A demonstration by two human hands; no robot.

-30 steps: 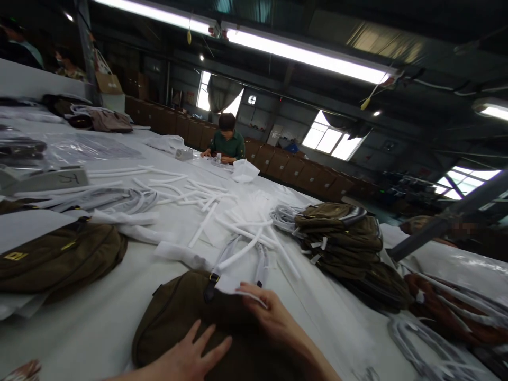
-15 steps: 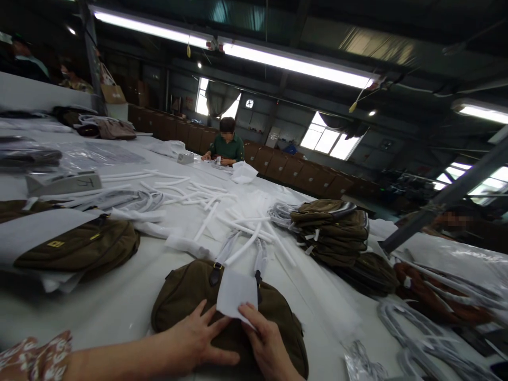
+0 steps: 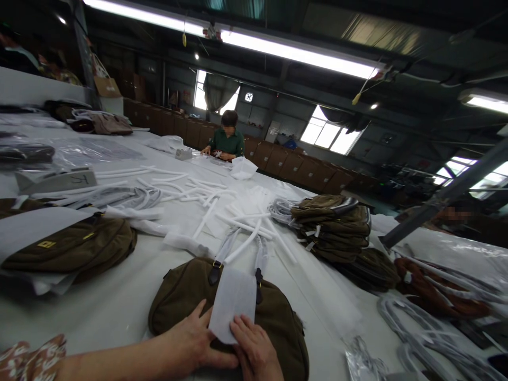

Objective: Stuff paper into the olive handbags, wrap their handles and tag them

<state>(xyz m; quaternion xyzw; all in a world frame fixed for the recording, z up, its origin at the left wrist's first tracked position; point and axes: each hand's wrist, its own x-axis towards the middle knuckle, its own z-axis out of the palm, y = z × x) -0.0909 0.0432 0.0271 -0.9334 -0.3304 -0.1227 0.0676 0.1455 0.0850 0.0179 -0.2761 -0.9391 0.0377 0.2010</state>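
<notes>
An olive-brown bag lies on the white table at the bottom centre, its wrapped handles stretching away from me. A white sheet rests on its front between the handle tabs. My left hand is spread on the bag, its fingers apart at the sheet's left edge, holding nothing. My right hand lies with its fingers flat over the sheet's lower right corner, pressing on it. The undersides of both hands are hidden.
White rods lie scattered beyond the bag. Another olive bag is at left, stacked bags and a brown bag at right. Grey wrapped straps lie at lower right. A person in green works across the table.
The white sheet now lies flatter and reaches lower on the bag. My right hand has flattened over its lower corner. My left hand stays on the bag.
</notes>
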